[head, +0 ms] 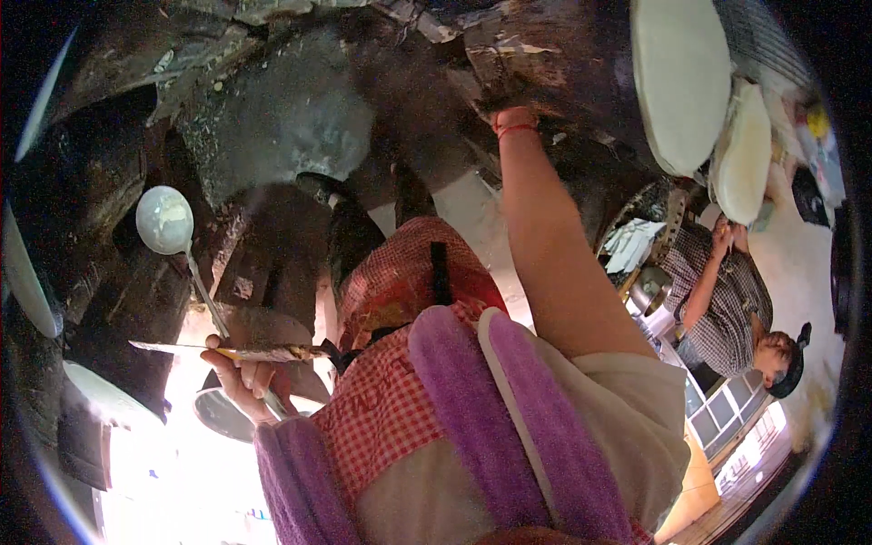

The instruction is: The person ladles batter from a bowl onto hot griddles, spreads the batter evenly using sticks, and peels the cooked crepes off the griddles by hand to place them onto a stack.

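Note:
My left hand (pixel 248 385) is closed around the handle of a metal ladle (pixel 165 220), whose bowl is raised and points away from me. A long, thin flat tool (pixel 252 353), perhaps a knife or spatula, lies across the fingers of that hand. Below it is the rim of a metal pot or basin (pixel 228 415), washed out by glare. My right arm reaches far forward, a red cord around the wrist. Shadow swallows most of my right hand (pixel 516 117) beside a sooty brown surface (pixel 524 54), so its fingers cannot be made out.
A dark grey, stained surface (pixel 286 116) spreads in front. Large pale discs (pixel 681 88) show at the upper right, with others along the left rim. A person in a checked shirt (pixel 722 286) stands at the right, hands near one disc (pixel 742 150). Near them is a metal bowl (pixel 650 289).

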Demonstrator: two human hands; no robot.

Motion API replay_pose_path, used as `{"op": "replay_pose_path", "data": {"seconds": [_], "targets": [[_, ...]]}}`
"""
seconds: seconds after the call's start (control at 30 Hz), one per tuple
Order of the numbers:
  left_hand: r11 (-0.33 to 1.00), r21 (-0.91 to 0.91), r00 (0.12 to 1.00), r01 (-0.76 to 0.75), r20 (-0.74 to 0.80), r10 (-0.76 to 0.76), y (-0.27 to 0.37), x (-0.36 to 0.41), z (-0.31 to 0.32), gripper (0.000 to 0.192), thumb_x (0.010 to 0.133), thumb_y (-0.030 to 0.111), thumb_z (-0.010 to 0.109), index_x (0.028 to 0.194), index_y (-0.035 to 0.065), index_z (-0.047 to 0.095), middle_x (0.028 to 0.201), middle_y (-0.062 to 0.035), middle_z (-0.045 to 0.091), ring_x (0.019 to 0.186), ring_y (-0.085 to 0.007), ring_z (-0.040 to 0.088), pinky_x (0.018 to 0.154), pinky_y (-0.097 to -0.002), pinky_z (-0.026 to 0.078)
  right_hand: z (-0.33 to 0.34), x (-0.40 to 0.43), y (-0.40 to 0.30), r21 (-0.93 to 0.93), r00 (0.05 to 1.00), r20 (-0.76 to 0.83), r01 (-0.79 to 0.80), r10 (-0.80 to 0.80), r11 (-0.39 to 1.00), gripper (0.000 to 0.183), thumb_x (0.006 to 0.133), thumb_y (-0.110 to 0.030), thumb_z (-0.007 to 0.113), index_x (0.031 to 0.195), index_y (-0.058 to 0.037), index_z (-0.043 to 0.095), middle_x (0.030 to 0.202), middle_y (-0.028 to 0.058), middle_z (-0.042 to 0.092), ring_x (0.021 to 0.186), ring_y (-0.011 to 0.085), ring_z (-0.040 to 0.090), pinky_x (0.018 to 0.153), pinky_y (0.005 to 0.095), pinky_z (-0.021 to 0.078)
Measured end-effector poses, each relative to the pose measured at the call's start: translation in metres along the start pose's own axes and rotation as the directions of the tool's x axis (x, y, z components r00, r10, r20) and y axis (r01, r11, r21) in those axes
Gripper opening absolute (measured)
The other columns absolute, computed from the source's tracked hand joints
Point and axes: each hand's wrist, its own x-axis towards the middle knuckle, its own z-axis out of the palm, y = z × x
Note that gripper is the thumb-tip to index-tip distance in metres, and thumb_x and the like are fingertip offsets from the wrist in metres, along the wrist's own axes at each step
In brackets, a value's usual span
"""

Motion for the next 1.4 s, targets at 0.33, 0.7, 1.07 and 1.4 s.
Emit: {"op": "replay_pose_path", "data": {"seconds": [0.33,0.7,1.07,1.4], "targets": [[0.989,0.151,0.991,-0.009,0.136,-0.011,-0.003,0.011,-0.008,0.043,0.100,0.042,0.035,0.127,0.0154,0.054,0.060,-0.0003,0.045,0.036,-0.0051,0.022,0.033,-0.0221,0.025,0.005,0.040,-0.022,0.008,0.999,-0.006,-0.037,0.037,0.999,0.038,0.094,-0.005,0.041,0.129,-0.0119,0.054,0.119,0.0056,0.062,0.074,0.0148,0.056,0.064,0.0369,0.0476],[0.962,0.190,0.926,-0.197,-0.286,0.246,-0.031,0.012,0.038,0.044,0.102,0.040,0.029,0.130,0.0154,0.052,0.056,0.0028,0.044,0.037,-0.0059,0.026,0.035,-0.0210,0.027,0.008,0.036,-0.029,0.135,1.000,-0.005,-0.028,0.029,0.990,0.036,0.093,-0.010,0.048,0.128,-0.0133,0.054,0.120,0.0044,0.062,0.080,0.0151,0.059,0.067,0.0364,0.0495],[0.982,0.146,0.980,-0.119,0.174,0.093,-0.015,-0.001,0.012,0.043,0.103,0.036,0.029,0.135,0.0147,0.046,0.049,0.0061,0.030,0.037,-0.0032,0.027,0.041,-0.0190,0.037,-0.011,-0.153,-0.114,0.718,0.828,0.551,-0.534,0.104,0.447,0.036,0.091,-0.014,0.054,0.127,-0.0148,0.055,0.121,0.0032,0.061,0.086,0.0154,0.061,0.070,0.0358,0.0515],[0.890,0.208,0.914,-0.405,0.118,0.388,-0.018,-0.085,0.024,0.042,0.100,0.027,0.040,0.135,0.0037,0.043,0.098,-0.0164,0.064,0.053,-0.0067,0.048,0.052,-0.0177,0.045,0.043,-0.410,-0.185,0.553,-0.485,0.809,0.438,-0.332,0.709,0.048,0.095,-0.030,0.051,0.131,0.0016,0.047,0.129,0.0139,0.055,0.117,0.0214,0.050,0.097,0.0337,0.0412]]}}
